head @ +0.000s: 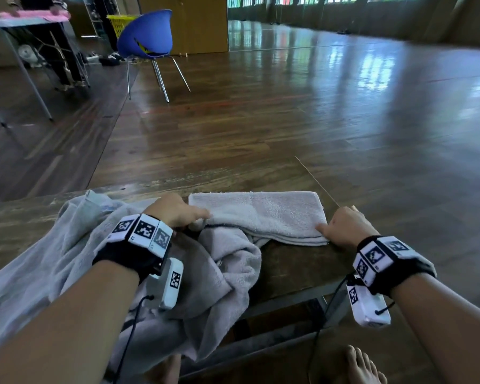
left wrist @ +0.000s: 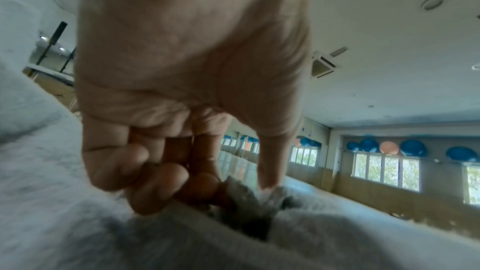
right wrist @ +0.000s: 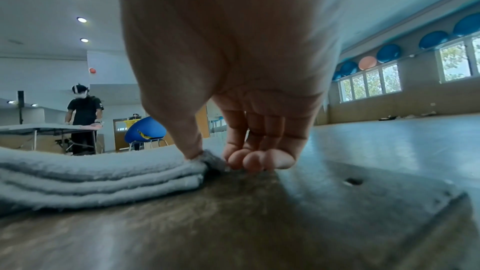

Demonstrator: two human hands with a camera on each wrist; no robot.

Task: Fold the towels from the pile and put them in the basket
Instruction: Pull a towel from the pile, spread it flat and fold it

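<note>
Right-wrist footage shows the near right corner of the folded towel (right wrist: 103, 174) pinched between thumb and curled fingertips (right wrist: 253, 160) of the right hand (head: 344, 227), low against the table (head: 294, 261). At the near left corner, a tuft of the same towel is gripped by the left hand (head: 178, 210) between thumb and bent fingers (left wrist: 161, 176). The towel is laid flat in several layers towards the table's far right edge, its near edge touching the pile (head: 72, 245) of unfolded towels heaped over the left side and front edge. The next fold is best made with both corners lifted together and kept level, so that the layers are not allowed to slip apart; care is needed that the pile is not dragged along. No basket for this task is clearly seen; only a yellow basket (head: 117, 26) is made out far behind a blue chair (head: 144, 34).
</note>
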